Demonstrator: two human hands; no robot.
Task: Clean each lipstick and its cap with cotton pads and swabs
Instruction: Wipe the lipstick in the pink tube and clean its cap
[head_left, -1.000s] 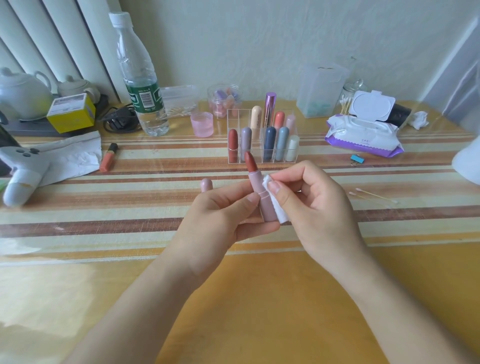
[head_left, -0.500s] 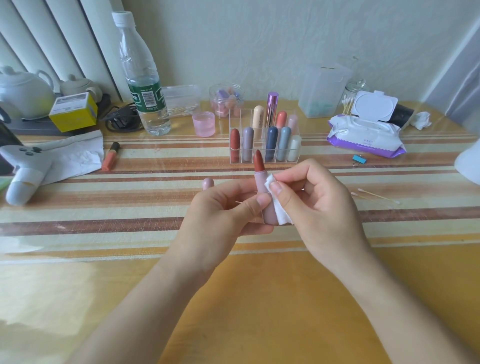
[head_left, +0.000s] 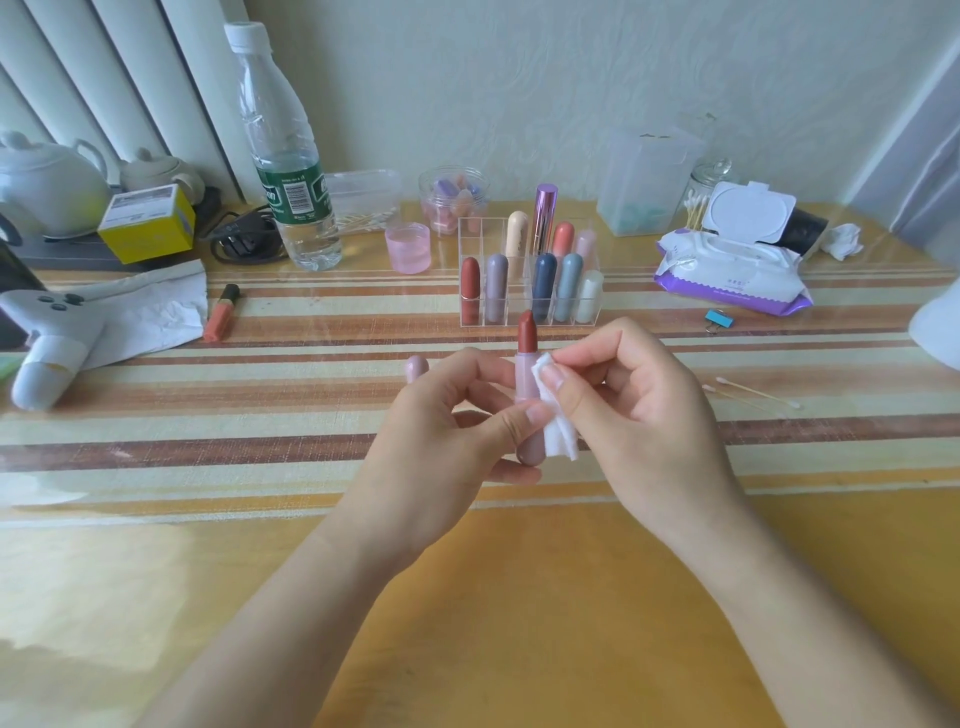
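Observation:
An open pink lipstick (head_left: 525, 373) with a brick-red bullet stands upright in front of me, above the table. My left hand (head_left: 447, 431) grips its lower tube between thumb and fingers. My right hand (head_left: 628, 400) pinches a folded white cotton pad (head_left: 557, 425) against the tube's right side. The lipstick's pink cap (head_left: 416, 367) stands on the table just behind my left hand. A clear organiser (head_left: 530, 280) farther back holds several capped lipsticks. Cotton swabs (head_left: 753, 397) lie on the table to the right.
A water bottle (head_left: 284, 156), a pink jar (head_left: 408, 247) and an orange lip tube (head_left: 222, 313) are at the back left. A wet-wipe pack (head_left: 727, 265), a blue clip (head_left: 720, 319) and a swab jar (head_left: 701, 192) sit at the back right. A grey game controller (head_left: 47, 338) lies on paper at far left.
The lipstick has turned from a left lean to upright in my left hand. My right hand has slid the cotton pad up along the tube's side.

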